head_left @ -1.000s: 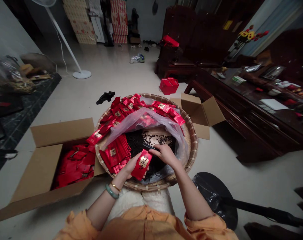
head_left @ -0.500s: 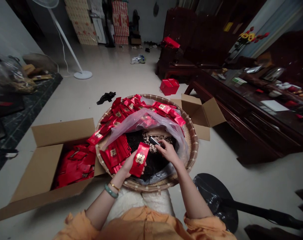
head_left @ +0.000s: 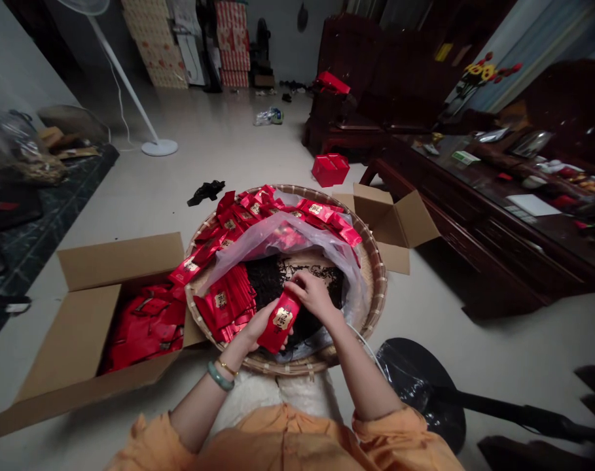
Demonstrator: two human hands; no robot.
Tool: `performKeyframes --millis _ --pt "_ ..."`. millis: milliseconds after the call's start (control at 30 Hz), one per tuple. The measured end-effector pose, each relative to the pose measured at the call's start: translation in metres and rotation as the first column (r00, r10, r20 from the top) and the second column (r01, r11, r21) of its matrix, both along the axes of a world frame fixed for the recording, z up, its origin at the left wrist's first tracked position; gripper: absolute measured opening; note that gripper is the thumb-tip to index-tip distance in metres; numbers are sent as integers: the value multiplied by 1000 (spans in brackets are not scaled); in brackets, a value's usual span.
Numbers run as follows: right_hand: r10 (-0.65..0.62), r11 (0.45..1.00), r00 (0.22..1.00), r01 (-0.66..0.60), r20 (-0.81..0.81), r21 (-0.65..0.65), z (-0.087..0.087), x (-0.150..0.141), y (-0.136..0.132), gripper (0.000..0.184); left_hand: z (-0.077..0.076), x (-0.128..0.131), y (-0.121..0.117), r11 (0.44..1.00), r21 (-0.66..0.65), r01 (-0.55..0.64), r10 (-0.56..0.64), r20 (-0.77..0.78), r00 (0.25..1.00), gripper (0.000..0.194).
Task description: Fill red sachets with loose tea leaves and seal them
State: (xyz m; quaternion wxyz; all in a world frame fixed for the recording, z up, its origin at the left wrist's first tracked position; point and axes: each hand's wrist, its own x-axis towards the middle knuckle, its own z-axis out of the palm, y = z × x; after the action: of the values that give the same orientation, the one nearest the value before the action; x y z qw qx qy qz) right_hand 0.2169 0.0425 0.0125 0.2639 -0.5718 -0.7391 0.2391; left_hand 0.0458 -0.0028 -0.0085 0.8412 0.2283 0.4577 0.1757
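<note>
My left hand (head_left: 258,328) is closed around a red packet (head_left: 283,318) with a gold label and dark lettering, held tilted over the basket. At the packet's top end are the curled fingers of my right hand (head_left: 311,294); whatever they hold is hidden. Below both hands, dark tea leaves (head_left: 265,278) lie on a clear plastic bag (head_left: 353,281) in a round woven basket (head_left: 379,275). A stack of red packets (head_left: 227,297) leans just left of my left hand. More packets (head_left: 245,209) are heaped along the basket's far rim.
To the left stands an open cardboard box (head_left: 88,327) full of red packets. Another open box (head_left: 395,219) is beyond the basket at right, near a dark wooden table (head_left: 439,203). A black round stand base (head_left: 419,386) lies close to my right arm. A white fan stand (head_left: 160,147) is farther back.
My right hand has moved left to the packet's top end; the small black object with a pale edge in its fingers is now out of sight. The packet tilts more.
</note>
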Motion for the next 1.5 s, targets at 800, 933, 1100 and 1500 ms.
performKeyframes --millis 800,933,1100,1500 --pt "-314 921 550 -23 -774 -390 30 15 2 31 3 -28 16 725 609 -322 557 -242 794 43" --pt "-308 950 213 121 -927 -288 59 13 15 33 4 -65 23 576 727 375 625 -687 370 30" --pt "-239 962 112 -106 -965 -250 76 -5 11 37 -9 -90 22 656 377 654 390 -911 133 50" --pt "-248 828 578 -289 -777 -480 5 -43 -16 33 -27 -99 35 610 570 551 484 -818 310 49"
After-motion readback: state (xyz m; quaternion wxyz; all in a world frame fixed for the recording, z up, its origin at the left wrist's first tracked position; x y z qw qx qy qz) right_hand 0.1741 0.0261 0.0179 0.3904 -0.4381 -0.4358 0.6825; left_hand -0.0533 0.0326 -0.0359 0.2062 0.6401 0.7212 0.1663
